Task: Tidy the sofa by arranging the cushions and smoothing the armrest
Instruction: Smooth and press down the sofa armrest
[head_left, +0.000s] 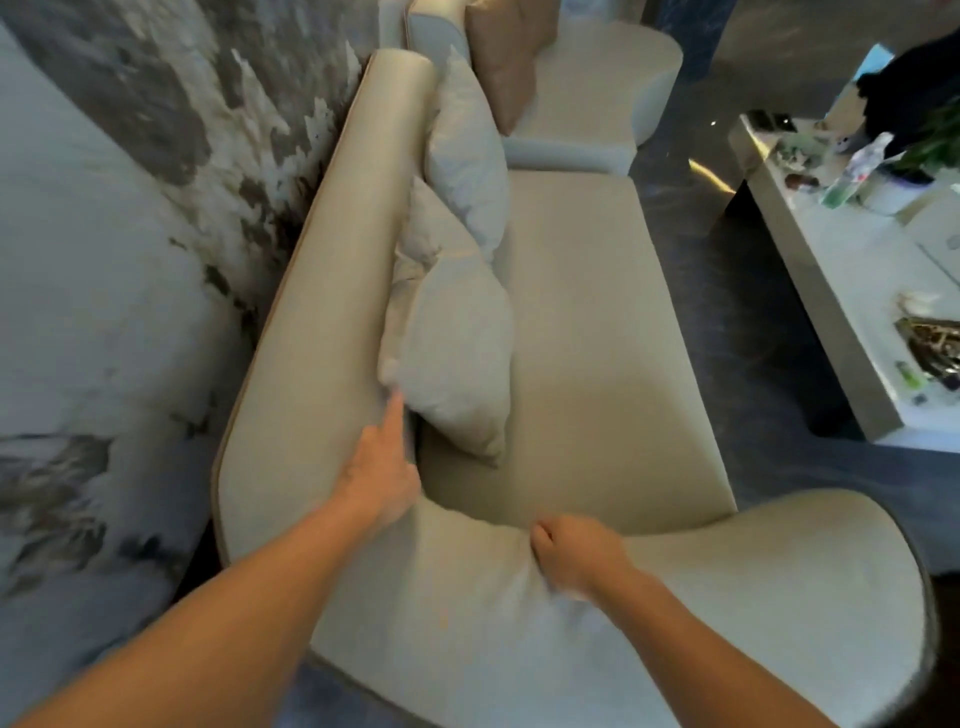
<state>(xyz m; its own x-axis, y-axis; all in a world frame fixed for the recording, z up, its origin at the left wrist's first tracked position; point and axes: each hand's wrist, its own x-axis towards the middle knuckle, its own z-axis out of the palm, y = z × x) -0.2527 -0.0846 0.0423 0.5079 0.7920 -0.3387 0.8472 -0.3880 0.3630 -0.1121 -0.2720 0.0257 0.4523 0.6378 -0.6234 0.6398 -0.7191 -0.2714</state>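
I look down the length of a cream sofa (587, 332) from its near armrest (727, 587). Two pale grey cushions lean on the backrest (332, 270): the near cushion (452, 353) and the far cushion (467, 161). A tan cushion (501, 62) stands on the far seat. My left hand (382, 473) rests at the corner where backrest and armrest meet, its index finger stretched out and touching the near cushion's lower corner. My right hand (576, 553) is curled on top of the armrest, fingers bunched against the fabric.
A marbled grey and white wall (130, 234) runs behind the sofa on the left. A white low table (831, 270) with a bottle, a plant and small items stands to the right, across a strip of dark floor (696, 249).
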